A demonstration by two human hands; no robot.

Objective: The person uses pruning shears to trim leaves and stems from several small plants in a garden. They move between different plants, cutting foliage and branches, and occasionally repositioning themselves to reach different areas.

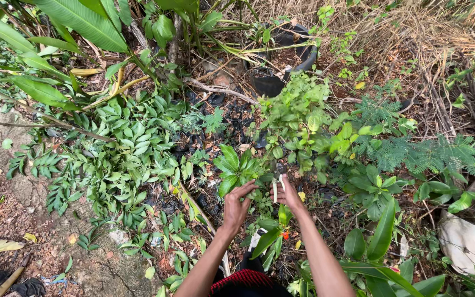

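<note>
Glossy green seedling leaves (236, 169), left hand (235, 207) fingers spread touching them; right hand (285, 193) clamped on pale stem (277, 182)

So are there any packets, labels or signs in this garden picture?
No labels, signs or screens show.
Black plastic grow bags: on the ground among the seedlings, dark and crumpled.
Black pot: top middle, round and dark.
White crumpled sheet: far right on the ground, pale and plain.

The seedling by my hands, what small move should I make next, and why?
Probably steady the small seedling with the left hand before moving it. That hand's fingers reach just under its leaves, and the right hand pinches something pale; dense plants crowd it.
</note>
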